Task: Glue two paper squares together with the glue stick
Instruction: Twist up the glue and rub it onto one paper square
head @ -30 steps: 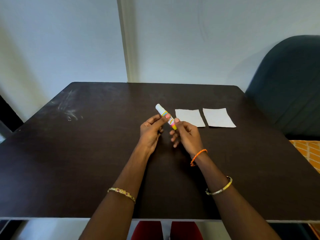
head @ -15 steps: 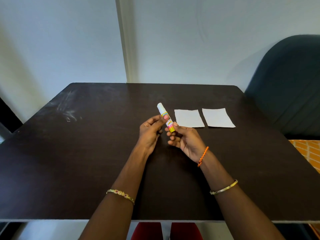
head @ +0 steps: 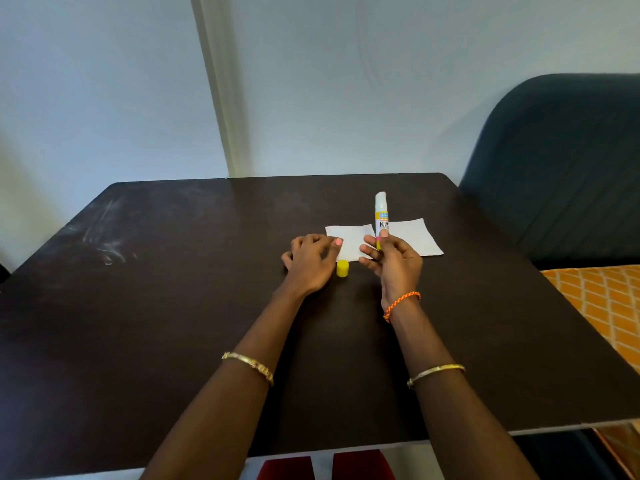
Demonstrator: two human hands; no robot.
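Observation:
My right hand (head: 393, 263) holds the white and yellow glue stick (head: 381, 216) upright by its lower end, its top pointing up. A small yellow cap (head: 342, 268) stands on the dark table (head: 173, 306) just right of my left hand (head: 310, 261). That hand rests palm down, a fingertip touching the near left edge of the left paper square (head: 351, 239). The right paper square (head: 415, 240) lies flat beside it, partly behind the glue stick and my right hand.
A dark blue upholstered chair (head: 561, 168) stands at the table's right side, with an orange patterned fabric (head: 602, 303) below it. A pale wall (head: 311, 81) rises behind the table's far edge. Chalky scuffs (head: 104, 244) mark the left of the tabletop.
My left hand has let go of the glue stick and dropped to the table by the left paper. A yellow cap now stands on the table. My right hand has turned the stick upright.

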